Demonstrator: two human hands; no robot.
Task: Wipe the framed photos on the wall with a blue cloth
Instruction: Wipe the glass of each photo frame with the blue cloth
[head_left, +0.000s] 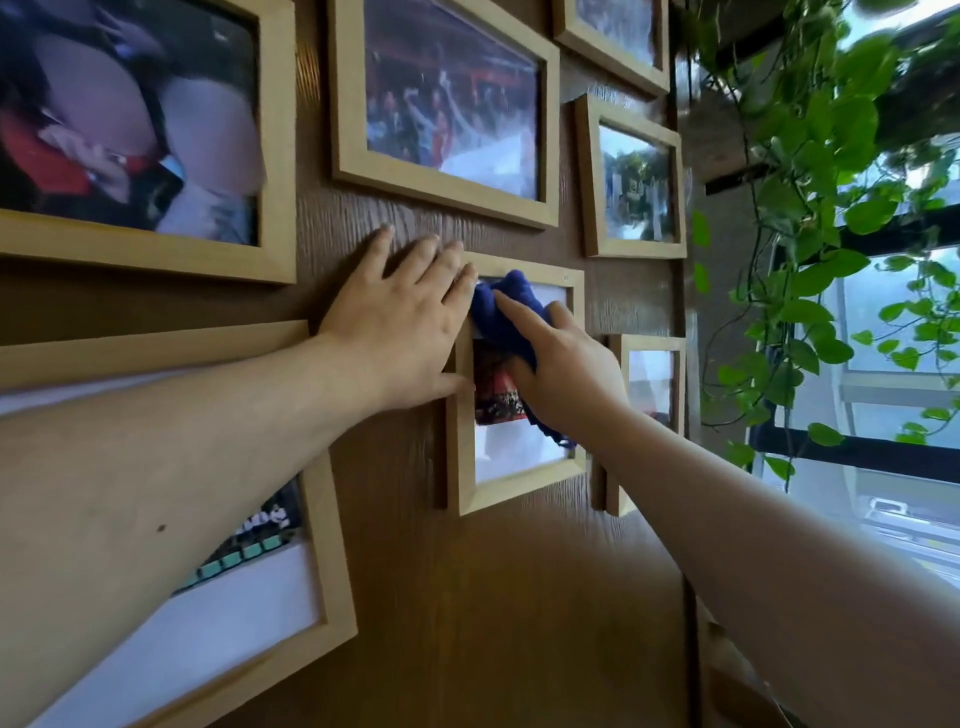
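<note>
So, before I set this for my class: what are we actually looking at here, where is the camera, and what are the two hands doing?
This is one picture from a camera worn on a person's head, looking at a wood-panelled wall hung with wooden photo frames. No machine is involved, just bare hands. The left hand lies flat, open, against the wall and the edge of the small middle frame, seemingly steadying it. The right hand presses a blue cloth on that frame's glass. A trailing green plant hangs by the window on the right.

We see our left hand (400, 322) flat on the wall (519, 597) left of the small frame (462, 488), our right hand (566, 374) pressing the cloth (501, 312) on its glass.
</note>
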